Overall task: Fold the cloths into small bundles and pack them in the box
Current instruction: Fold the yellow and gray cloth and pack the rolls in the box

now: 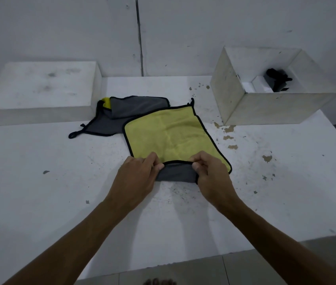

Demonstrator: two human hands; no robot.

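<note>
A yellow cloth (169,134) with black trim lies spread on the white table (39,182), its grey underside showing at the near edge. My left hand (137,175) and my right hand (210,175) each pinch that near edge and turn it up over the yellow face. A second cloth (122,114), grey side up with a yellow corner showing, lies crumpled behind it to the left. The open white box (265,108) stands at the back right with a dark bundle (276,81) inside.
A closed white block (37,91) sits at the back left against the wall. Chipped paint spots (228,136) mark the table between the cloth and the box. The table's front edge (183,262) runs close below my forearms.
</note>
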